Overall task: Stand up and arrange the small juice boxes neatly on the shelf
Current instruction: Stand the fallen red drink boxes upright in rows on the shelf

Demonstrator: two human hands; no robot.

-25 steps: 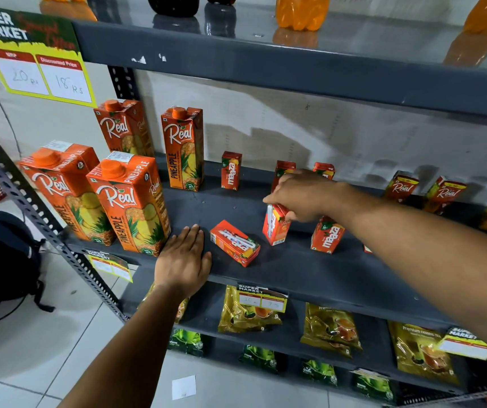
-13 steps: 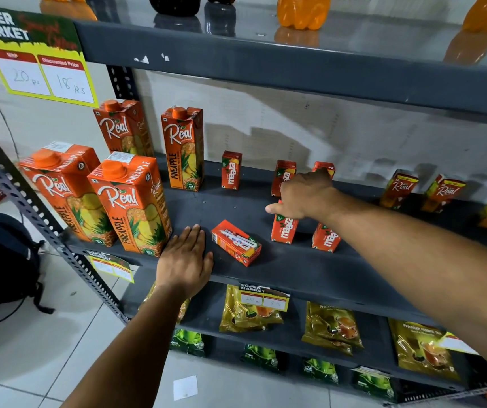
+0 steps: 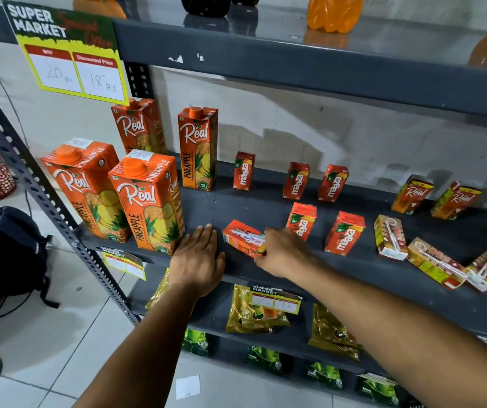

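On the dark grey shelf [image 3: 230,204], three small red Maaza boxes [image 3: 296,181] stand along the back and two more [image 3: 344,232] stand in front of them. One Maaza box [image 3: 242,237] lies flat near the front edge. My right hand [image 3: 285,253] is at its right end with fingers curled against it; blur hides the grip. Just left of that box, my left hand [image 3: 198,257] rests flat on the shelf edge, fingers apart. To the right, two small Real boxes [image 3: 412,195] stand at the back and three others [image 3: 433,263] lie flat.
Tall Real pineapple cartons [image 3: 148,201] fill the shelf's left end, right beside my left hand. A price sign [image 3: 71,54] hangs from the upper shelf, which holds bottles. Tea packets [image 3: 257,312] lie on the lower shelf. A black backpack [image 3: 3,254] sits on the floor at left.
My right hand let go of the Maaza box it had set upright in the front row and moved left and down to the flat-lying box. The left hand has stayed put.
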